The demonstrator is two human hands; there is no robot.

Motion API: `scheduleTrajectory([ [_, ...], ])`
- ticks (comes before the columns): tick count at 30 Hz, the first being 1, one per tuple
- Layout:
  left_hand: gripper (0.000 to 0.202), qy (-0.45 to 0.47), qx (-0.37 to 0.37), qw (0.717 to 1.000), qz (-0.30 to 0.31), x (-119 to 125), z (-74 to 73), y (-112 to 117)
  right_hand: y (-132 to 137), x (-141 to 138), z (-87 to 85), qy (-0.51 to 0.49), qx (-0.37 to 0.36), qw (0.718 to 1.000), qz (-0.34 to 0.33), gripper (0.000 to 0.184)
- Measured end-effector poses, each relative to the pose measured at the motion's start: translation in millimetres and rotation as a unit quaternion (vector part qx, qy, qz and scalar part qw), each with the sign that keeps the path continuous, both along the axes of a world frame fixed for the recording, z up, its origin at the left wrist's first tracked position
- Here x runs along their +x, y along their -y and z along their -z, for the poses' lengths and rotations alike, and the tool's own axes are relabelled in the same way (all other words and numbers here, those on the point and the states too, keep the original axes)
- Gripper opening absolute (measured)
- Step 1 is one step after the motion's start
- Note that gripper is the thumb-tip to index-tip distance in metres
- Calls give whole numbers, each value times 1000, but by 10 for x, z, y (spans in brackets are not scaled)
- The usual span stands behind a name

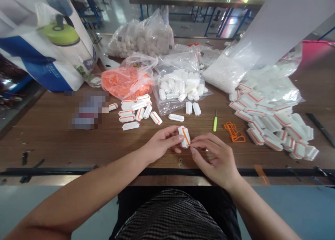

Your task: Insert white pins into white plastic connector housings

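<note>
My left hand (pixel 170 140) grips a white plastic housing (pixel 183 133) between thumb and fingers, above the table's front part. An orange strip (pixel 186 132) runs along the housing's upper face. At the housing's lower right end, my right hand (pixel 211 151) pinches the end of this strip between thumb and fingertips; the exact contact is small and partly hidden. Thin orange rectangular frames (pixel 234 132) lie to the right of my right hand. A screwdriver with a green handle (pixel 215 124) lies just beyond it.
Loose white housings (pixel 140 109) lie left of centre; a larger orange-striped pile (pixel 277 125) spreads at right. Behind are bags of orange parts (pixel 125 81), white parts (pixel 180 84) and white granules (pixel 222 70). A green-lidded bottle (pixel 70 44) stands at left. A black strip (pixel 104 172) lines the table's front edge.
</note>
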State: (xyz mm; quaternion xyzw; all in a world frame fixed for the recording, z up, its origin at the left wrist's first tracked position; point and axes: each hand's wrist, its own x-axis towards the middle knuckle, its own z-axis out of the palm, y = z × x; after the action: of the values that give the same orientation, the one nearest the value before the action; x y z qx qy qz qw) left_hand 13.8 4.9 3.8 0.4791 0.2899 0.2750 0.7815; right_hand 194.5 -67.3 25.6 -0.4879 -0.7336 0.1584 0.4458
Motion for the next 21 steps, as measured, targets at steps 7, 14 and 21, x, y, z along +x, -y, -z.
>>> scheduleTrajectory([
  [7,33,-12,16,1000,-7,8,1,17,18,-39,74,90,82,992,28,9],
  [14,36,-34,50,998,-21,24,15,38,58,-86,148,151,143,975,74,14],
  [21,35,-48,61,995,-57,42,31,80,77,-151,133,147,110,977,105,11],
])
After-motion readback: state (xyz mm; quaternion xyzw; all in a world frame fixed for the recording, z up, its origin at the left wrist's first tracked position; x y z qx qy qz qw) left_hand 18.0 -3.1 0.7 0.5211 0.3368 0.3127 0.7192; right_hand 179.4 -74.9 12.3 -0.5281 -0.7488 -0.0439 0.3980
